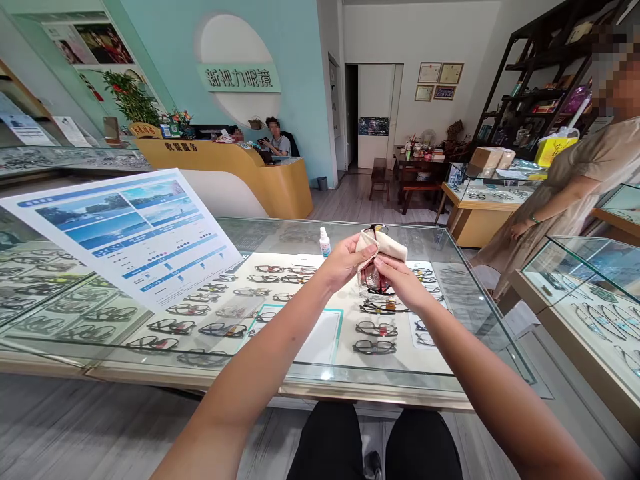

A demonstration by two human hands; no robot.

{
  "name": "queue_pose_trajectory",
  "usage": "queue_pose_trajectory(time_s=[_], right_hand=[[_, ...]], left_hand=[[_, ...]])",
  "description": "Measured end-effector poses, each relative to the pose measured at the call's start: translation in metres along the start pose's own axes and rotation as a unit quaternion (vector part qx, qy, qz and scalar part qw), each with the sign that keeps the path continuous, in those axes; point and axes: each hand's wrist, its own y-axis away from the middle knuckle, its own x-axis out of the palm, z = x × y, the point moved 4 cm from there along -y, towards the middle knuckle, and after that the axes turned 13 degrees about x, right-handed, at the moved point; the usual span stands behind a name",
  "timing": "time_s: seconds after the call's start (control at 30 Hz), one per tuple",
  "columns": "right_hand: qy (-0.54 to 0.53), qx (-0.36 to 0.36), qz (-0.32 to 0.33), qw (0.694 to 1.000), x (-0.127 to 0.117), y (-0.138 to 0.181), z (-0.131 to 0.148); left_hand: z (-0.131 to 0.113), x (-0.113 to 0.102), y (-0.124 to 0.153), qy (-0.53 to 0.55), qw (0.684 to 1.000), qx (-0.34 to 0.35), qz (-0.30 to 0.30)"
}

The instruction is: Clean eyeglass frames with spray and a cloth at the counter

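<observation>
My left hand (345, 261) and my right hand (400, 280) meet above a glass display counter (465, 280). Between them is a pair of dark red-framed glasses (376, 279) wrapped partly in a beige cleaning cloth (384, 245). The left hand pinches the cloth over the frame's upper part. The right hand grips the glasses from the right, fingers closed on the lens area. A small white spray bottle (325, 242) with a blue cap stands on the glass just left of my left hand.
Rows of glasses lie inside the counter. A tilted printed chart (130, 233) stands at its left. A person in a beige top (575, 187) stands at the right by another glass case (590, 293). Someone sits behind the yellow reception desk (240, 173).
</observation>
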Motion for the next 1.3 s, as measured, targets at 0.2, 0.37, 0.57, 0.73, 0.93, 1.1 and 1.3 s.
queue_pose_trajectory(time_s=[0.2,0.37,0.57,0.73,0.93,1.1,1.3], right_hand=[[-0.035,0.016,0.011,0.999,0.003,-0.003,-0.009],[-0.007,0.003,0.034,0.999,0.007,0.003,0.001],[-0.018,0.009,0.047,0.999,-0.006,0.004,0.007],[-0.037,0.024,0.042,0.998,-0.006,0.004,0.008],[-0.040,0.024,0.056,0.997,-0.004,0.006,0.009],[-0.023,0.026,0.066,0.997,-0.004,0.005,0.006],[-0.016,0.025,0.026,0.999,-0.010,0.003,0.010]], left_hand=[[0.004,0.000,0.004,-0.072,0.994,0.041,-0.069],[0.003,-0.001,0.003,-0.075,0.995,0.024,-0.058],[-0.015,-0.006,0.000,-0.040,0.994,-0.011,0.097],[-0.013,-0.008,0.002,-0.061,0.995,0.025,0.074],[-0.010,-0.001,0.005,-0.093,0.996,0.016,-0.004],[-0.013,0.003,0.007,-0.104,0.993,0.027,-0.056],[-0.007,-0.008,0.001,-0.097,0.993,0.037,-0.063]])
